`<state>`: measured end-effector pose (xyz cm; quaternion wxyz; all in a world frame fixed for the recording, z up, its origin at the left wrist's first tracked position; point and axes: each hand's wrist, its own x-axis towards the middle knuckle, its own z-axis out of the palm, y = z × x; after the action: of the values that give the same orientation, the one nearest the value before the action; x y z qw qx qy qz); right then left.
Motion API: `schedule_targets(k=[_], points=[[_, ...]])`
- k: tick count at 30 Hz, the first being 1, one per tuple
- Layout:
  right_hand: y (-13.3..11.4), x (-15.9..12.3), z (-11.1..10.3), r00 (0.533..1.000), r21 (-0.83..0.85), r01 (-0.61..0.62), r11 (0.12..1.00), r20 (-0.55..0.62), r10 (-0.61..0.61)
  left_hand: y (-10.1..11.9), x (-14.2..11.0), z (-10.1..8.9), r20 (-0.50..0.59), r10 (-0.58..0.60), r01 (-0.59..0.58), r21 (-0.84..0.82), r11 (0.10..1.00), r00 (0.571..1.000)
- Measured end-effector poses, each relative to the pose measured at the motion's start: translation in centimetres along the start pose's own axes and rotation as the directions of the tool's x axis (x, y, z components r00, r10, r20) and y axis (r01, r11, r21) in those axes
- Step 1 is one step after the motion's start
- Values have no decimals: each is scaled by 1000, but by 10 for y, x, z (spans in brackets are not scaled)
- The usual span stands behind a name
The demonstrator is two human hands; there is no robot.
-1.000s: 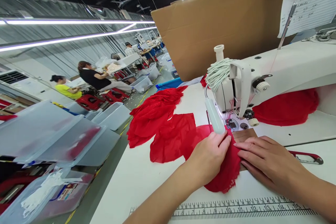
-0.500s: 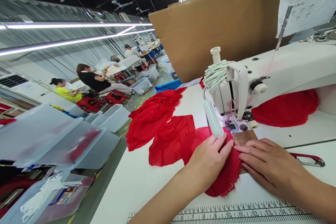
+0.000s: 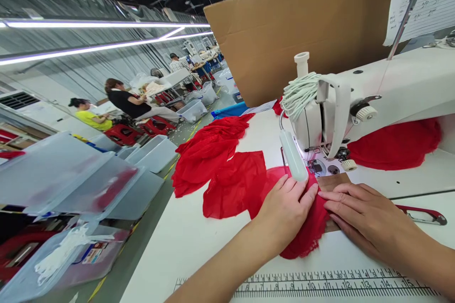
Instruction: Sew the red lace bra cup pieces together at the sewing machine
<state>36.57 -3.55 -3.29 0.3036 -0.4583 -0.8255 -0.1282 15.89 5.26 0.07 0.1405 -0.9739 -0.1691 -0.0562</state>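
Red fabric (image 3: 306, 233) beneath left fingers (image 3: 308, 197)

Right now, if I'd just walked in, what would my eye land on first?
Probably the vivid, thin red fabric pieces spread across the smooth white tabletop in the middle of the view. Next, the bulky white sewing machine at the right, with a bundle of pale green cord on its head. Behind it stands a broad brown cardboard panel.

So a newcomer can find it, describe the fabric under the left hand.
Find the white sewing machine. Before its needle end, on the table, lies red fabric. Unlike the other red pieces, this one has the left hand on it.
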Motion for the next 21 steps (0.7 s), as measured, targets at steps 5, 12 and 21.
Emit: schedule_targets(k=[5, 12, 21], points=[[2, 8, -7, 999, -41, 47, 998, 7, -46, -2, -1, 4, 27, -11, 11, 19, 1000, 1000], [3, 6, -2, 999, -87, 40, 995, 11, -39, -7, 2, 5, 59, -26, 27, -30, 999, 998], [2, 5, -3, 999, -88, 35, 996, -1, -35, -3, 5, 0, 15, -7, 8, -76, 997, 1000]])
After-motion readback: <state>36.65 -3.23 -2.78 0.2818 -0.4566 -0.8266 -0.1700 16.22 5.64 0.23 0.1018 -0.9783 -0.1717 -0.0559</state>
